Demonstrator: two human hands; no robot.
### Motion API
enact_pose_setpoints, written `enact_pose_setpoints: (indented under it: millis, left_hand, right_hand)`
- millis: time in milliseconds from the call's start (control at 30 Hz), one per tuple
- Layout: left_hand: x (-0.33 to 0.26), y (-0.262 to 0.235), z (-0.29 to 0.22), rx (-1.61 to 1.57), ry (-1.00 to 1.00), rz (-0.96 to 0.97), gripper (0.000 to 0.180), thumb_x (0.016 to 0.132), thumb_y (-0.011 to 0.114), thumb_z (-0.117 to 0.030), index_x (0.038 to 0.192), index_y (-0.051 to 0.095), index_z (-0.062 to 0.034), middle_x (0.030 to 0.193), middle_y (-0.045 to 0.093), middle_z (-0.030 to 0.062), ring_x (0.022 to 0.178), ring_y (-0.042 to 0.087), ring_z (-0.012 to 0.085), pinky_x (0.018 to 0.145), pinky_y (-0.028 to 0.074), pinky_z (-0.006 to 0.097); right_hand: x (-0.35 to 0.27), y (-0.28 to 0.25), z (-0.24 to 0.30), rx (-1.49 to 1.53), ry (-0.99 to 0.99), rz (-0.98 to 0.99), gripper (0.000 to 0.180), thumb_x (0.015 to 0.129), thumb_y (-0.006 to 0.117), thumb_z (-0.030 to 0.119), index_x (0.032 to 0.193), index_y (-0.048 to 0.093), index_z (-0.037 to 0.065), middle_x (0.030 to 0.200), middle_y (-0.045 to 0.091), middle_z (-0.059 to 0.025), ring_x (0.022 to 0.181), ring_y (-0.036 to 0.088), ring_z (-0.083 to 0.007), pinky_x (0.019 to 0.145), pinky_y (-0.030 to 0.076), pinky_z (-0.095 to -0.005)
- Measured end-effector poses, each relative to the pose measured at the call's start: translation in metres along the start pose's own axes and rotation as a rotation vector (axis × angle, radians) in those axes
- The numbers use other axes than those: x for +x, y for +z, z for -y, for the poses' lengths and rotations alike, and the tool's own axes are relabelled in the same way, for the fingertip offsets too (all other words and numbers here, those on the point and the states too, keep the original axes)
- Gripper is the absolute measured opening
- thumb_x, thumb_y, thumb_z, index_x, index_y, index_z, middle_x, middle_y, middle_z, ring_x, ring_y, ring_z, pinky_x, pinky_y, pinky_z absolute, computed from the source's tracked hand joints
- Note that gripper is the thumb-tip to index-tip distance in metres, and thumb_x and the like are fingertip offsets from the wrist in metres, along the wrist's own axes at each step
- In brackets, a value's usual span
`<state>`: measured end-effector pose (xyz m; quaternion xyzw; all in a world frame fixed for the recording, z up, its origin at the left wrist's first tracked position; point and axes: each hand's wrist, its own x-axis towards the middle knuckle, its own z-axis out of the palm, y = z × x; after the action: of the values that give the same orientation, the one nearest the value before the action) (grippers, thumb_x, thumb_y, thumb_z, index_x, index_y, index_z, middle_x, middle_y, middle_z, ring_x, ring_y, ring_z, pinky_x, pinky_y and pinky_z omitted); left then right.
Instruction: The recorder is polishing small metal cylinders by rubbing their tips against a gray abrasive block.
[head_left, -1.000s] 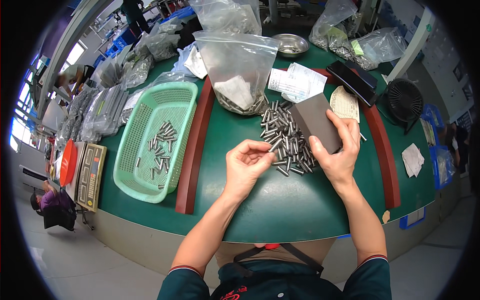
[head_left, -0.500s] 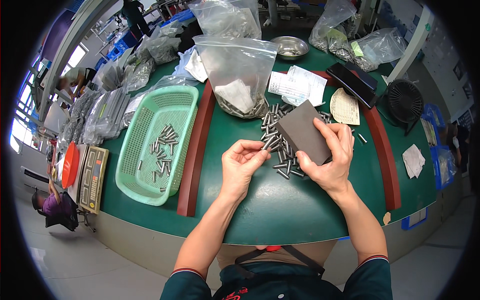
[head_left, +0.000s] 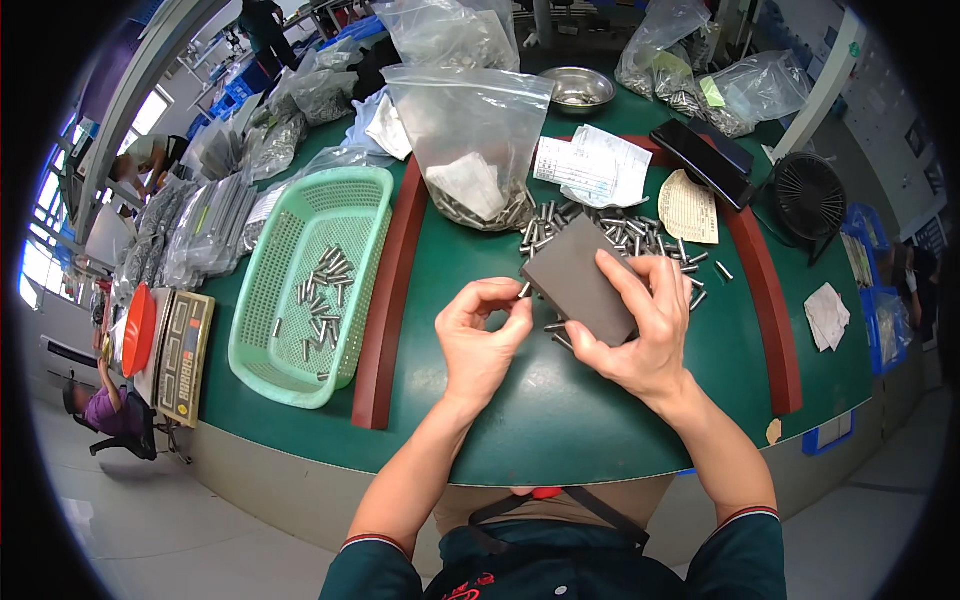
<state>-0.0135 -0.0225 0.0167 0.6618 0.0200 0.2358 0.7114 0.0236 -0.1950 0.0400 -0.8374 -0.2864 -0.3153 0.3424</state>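
My left hand (head_left: 474, 345) pinches one small metal pin (head_left: 525, 290) between thumb and fingertips. A dark grey rectangular block (head_left: 580, 275), which looks like a sanding sponge, is gripped in my right hand (head_left: 648, 330), thumb along its near edge and fingers over its far side. The block's left corner is at the pin; whether they touch, I cannot tell. Under and behind the block lies a pile of similar metal pins (head_left: 630, 236) on the green table, partly hidden by it. More pins (head_left: 325, 300) lie inside the light green perforated basket (head_left: 252, 345) to the left.
Dark red bars (head_left: 385, 320) frame the work area. Behind the pile stand a clear zip bag of pins (head_left: 470, 130), papers (head_left: 595, 168) and a metal bowl (head_left: 578, 90). A phone (head_left: 700, 165), a black fan (head_left: 806, 195) and a cloth (head_left: 827, 318) are on the right.
The block has moved left and slightly nearer, up to the pin in my left hand. More of the pile's right side now shows. My left hand has shifted slightly left.
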Motion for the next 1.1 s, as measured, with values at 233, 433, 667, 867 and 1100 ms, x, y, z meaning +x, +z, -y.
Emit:
enact_pose_setpoints:
  millis: [233,433,667,867,1100]
  left_hand:
    - [-0.004,0.013,-0.004,0.357,0.533,0.276,0.016,0.069,0.07,0.008,0.081,0.063,-0.0005,0.082,0.066,0.0106,0.074,0.066,0.0226,0.066,0.052,0.03]
    - [0.002,0.003,0.002,0.278,0.383,0.169,0.017,0.071,0.07,0.009,0.085,0.064,0.0007,0.089,0.068,0.0108,0.08,0.066,0.0195,0.072,0.052,0.028]
    - [-0.001,0.003,0.004,0.204,0.264,0.125,0.029,0.074,0.07,0.008,0.1,0.059,-0.0005,0.093,0.068,0.0091,0.082,0.066,0.0153,0.074,0.052,0.027]
    - [0.001,0.002,0.008,0.171,0.279,0.133,0.035,0.077,0.069,0.008,0.107,0.053,-0.0009,0.097,0.068,0.009,0.084,0.065,0.0146,0.077,0.053,0.026]
    - [0.003,0.001,0.007,0.173,0.26,0.125,0.029,0.078,0.068,0.008,0.104,0.057,-0.0007,0.099,0.069,0.0088,0.084,0.065,0.0142,0.078,0.053,0.026]
  right_hand:
    - [0.018,0.001,-0.023,-0.05,0.186,-0.106,0.053,0.061,0.079,0.027,0.106,0.067,0.002,0.088,0.053,-0.0081,0.084,0.053,-0.0241,0.077,0.039,-0.0376]
    - [0.009,-0.007,-0.026,0.13,0.276,-0.087,0.053,0.062,0.079,0.026,0.107,0.066,0.001,0.088,0.054,-0.008,0.085,0.054,-0.0234,0.077,0.041,-0.0368]
    - [0.007,-0.009,-0.016,0.059,0.223,0.013,0.056,0.061,0.077,0.021,0.112,0.065,0.002,0.092,0.056,-0.0097,0.088,0.054,-0.0242,0.08,0.043,-0.036]
    - [0.006,-0.005,-0.015,0.105,0.185,-0.013,0.055,0.059,0.079,0.026,0.107,0.066,0.0,0.088,0.053,-0.0083,0.083,0.052,-0.024,0.077,0.04,-0.0372]
    - [0.004,-0.004,-0.014,0.169,0.206,0.009,0.057,0.059,0.079,0.026,0.108,0.066,0.0,0.089,0.052,-0.009,0.083,0.052,-0.0242,0.077,0.04,-0.0374]
